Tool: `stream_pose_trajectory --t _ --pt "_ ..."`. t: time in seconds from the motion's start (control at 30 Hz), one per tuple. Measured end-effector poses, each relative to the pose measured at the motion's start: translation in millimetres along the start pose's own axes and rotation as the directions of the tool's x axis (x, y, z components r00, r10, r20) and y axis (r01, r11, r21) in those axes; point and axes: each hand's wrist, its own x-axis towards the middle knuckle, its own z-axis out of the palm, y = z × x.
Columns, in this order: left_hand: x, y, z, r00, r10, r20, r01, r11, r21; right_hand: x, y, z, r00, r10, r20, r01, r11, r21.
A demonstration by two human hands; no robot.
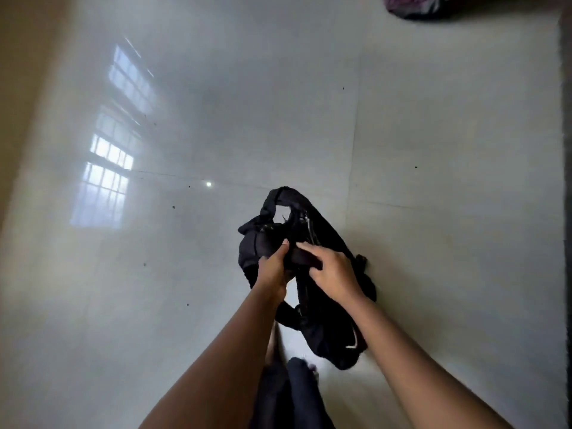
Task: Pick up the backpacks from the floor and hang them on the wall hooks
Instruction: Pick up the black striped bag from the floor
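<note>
While both the left hand and right hand clutch the black backpack, find its top loop at twelve o'clock before lifting.

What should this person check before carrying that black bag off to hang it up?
1. Left hand gripping the black backpack: ok.
2. Right hand gripping it too: ok.
3. Top loop free for a hook: ok, it stands open.
4. Backpack clear of the tiled floor: cannot tell.
5. Wall hooks located: cannot tell, none in view.
6. Other bags left: not ok, a purple and black bag lies on the floor at the far right.
</note>
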Motion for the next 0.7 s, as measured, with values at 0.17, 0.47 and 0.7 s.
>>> stream_pose_trajectory --t 0.17,0.47,0.7 --pt "-91.5 74.7 21.8 0.997 0.048 -0.055 -0.047 0.999 0.017 -24.6 -96.8 -78.4 0.985 0.054 0.162 -0.084 0.978 0.19" --pt "-155.0 188.9 118.3 0.962 0.195 -0.19 -0.182 0.98 0.084 -8.3 -178.8 -208.0 0.972 0.204 0.114 -0.227 0.709 0.668" --pt "-128.9 281.6 261.3 0.915 0.306 -0.262 -0.24 0.936 0.256 81.2 -177.8 -358.3 0.93 0.352 0.109 -0.291 0.518 0.804"
